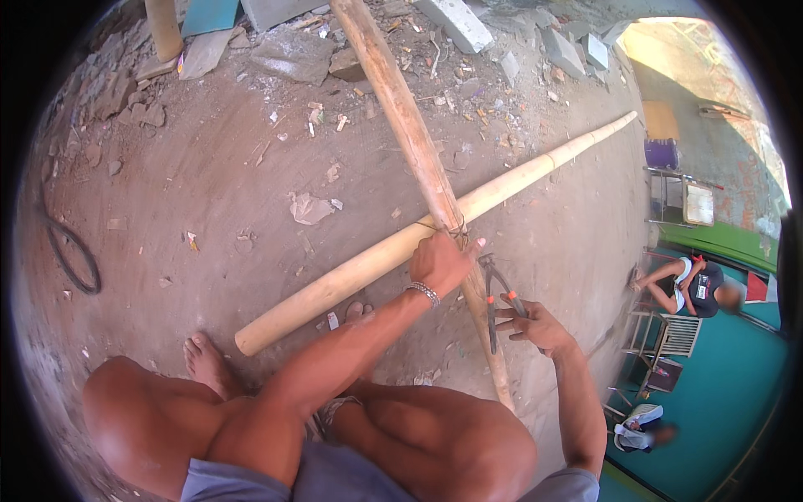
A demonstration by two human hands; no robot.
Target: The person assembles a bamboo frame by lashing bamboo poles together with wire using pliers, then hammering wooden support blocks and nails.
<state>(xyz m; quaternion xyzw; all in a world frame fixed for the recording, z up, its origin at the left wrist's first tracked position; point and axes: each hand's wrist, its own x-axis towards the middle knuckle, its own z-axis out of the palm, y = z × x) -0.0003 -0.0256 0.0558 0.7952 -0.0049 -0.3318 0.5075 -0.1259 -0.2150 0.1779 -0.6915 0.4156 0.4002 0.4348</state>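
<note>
A pale bamboo pole (351, 280) lies slantwise on the ground, and a thinner brown wooden pole (401, 113) crosses over it. Thin dark wire (456, 229) is wound round the poles where they cross. Just below that binding, my left hand (443, 266) is closed on the wooden pole, its thumb sticking out to the right; its fingertips are hidden. My right hand (537, 329) grips one handle of dark pincers (502, 283) with orange marks. The pincers' handles are spread, and their head is beside the wooden pole, close to my left thumb.
Broken concrete blocks (456, 23) and rubble line the far side. A dark hose-like loop (74, 255) lies at the left. At the right, two people (701, 284) (642, 428) sit by a teal wall (728, 389), near chairs (679, 335). My bare foot (207, 361) rests near the bamboo's end.
</note>
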